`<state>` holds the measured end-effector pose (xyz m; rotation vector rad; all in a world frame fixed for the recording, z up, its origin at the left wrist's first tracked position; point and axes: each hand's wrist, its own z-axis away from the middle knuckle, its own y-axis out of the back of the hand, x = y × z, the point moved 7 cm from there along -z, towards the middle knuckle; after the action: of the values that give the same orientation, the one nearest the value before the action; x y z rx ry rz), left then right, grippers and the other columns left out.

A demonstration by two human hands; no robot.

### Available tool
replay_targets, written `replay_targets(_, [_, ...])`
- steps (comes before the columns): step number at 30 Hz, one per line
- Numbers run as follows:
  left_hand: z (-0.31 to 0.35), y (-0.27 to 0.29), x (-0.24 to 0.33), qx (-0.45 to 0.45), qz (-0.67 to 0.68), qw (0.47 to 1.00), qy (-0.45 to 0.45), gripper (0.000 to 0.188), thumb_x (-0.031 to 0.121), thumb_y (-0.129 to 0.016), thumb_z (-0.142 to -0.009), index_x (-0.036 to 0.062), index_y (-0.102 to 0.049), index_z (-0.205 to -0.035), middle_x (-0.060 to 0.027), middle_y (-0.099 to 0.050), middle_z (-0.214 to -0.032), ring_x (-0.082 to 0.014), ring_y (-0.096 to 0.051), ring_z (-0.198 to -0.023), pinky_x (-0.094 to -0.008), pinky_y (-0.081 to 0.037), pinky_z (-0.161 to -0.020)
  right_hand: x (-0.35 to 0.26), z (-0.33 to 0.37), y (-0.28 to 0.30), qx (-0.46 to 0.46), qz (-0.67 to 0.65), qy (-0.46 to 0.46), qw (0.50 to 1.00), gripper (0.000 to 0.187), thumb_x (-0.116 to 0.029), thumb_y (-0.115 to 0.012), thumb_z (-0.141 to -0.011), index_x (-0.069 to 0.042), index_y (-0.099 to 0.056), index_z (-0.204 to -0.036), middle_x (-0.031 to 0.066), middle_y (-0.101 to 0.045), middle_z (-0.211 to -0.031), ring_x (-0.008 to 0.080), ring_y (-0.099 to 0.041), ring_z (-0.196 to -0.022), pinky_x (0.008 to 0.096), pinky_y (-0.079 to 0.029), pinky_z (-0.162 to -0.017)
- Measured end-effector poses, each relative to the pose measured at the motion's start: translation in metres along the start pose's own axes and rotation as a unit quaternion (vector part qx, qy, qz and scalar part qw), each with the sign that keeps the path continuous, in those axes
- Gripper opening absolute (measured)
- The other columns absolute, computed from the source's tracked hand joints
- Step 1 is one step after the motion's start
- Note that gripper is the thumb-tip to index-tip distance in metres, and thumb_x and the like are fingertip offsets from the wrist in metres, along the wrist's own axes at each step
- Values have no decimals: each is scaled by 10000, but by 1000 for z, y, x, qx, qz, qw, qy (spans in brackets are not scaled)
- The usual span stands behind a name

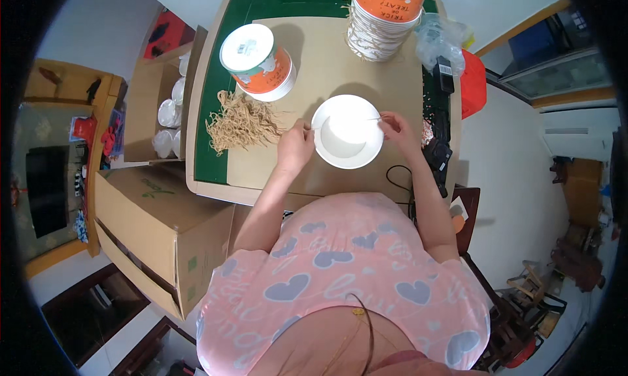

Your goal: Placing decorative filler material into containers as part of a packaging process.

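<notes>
In front of me on the table stands a white paper bucket [348, 131], seen from above into its pale inside. At the left of its rim is my left hand [296, 146], its fingers pinched on a thin cord. My right hand [398, 131] pinches at the opposite side of the rim, where a short strand of thin cord also shows. Fingers hide most of both strands. To the left lies a loose heap of tan twisted paper cords [243, 122]. Behind that heap an orange and green printed bucket [267, 72] stands upside down, its white base up.
A tall stack of nested buckets [379, 36] with cords hanging out stands at the far right. Clear plastic bags [441, 36] and black devices [439, 153] line the right edge. Left of the table are an open carton [147, 114] and a large cardboard box [144, 212].
</notes>
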<state>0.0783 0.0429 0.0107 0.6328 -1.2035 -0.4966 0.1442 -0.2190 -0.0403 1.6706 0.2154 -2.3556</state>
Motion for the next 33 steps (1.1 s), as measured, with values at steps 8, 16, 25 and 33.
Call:
replay_targets(8, [17, -10, 20, -170, 86, 981, 27, 211, 217, -569, -887, 9, -601, -865, -37, -578, -594, -110, -503, -488, -269, -393, -475, -55, -43, -7, 77, 311, 155, 935, 310, -72, -601, -802, -79, -570, -1110, 127, -627, -882, 231, -613, -763, 331, -491, -686])
replay_targets(16, [21, -22, 48, -123, 681, 717, 81, 220, 141, -448, -952, -23, -575, -1026, -77, -624, -831, -121, -579, -710, -228, -480, -669, -81, 30, -59, -10, 101, 78, 992, 258, -90, -602, -825, -67, -573, -1080, 52, -613, -735, 117, -573, -650, 245, -464, -596])
replay_targets(25, [35, -45, 63, -225, 612, 757, 45, 233, 144, -458, -947, -30, -556, -1066, -96, -626, -869, -154, -587, -782, -278, -479, -760, -10, 106, -61, 6, -174, -64, 983, 236, -124, -557, -897, 33, -607, -1065, 99, -660, -948, 142, -628, -855, 249, -496, -784])
replay_targets(33, [53, -80, 36, -247, 426, 870, 18, 206, 106, -477, -936, -47, -599, -998, -89, -638, -860, -149, -593, -806, -282, -465, -800, 8, 86, -14, 182, -496, -15, 849, 191, -62, -464, -932, -8, -521, -1106, 95, -589, -925, 146, -562, -813, 273, -478, -762])
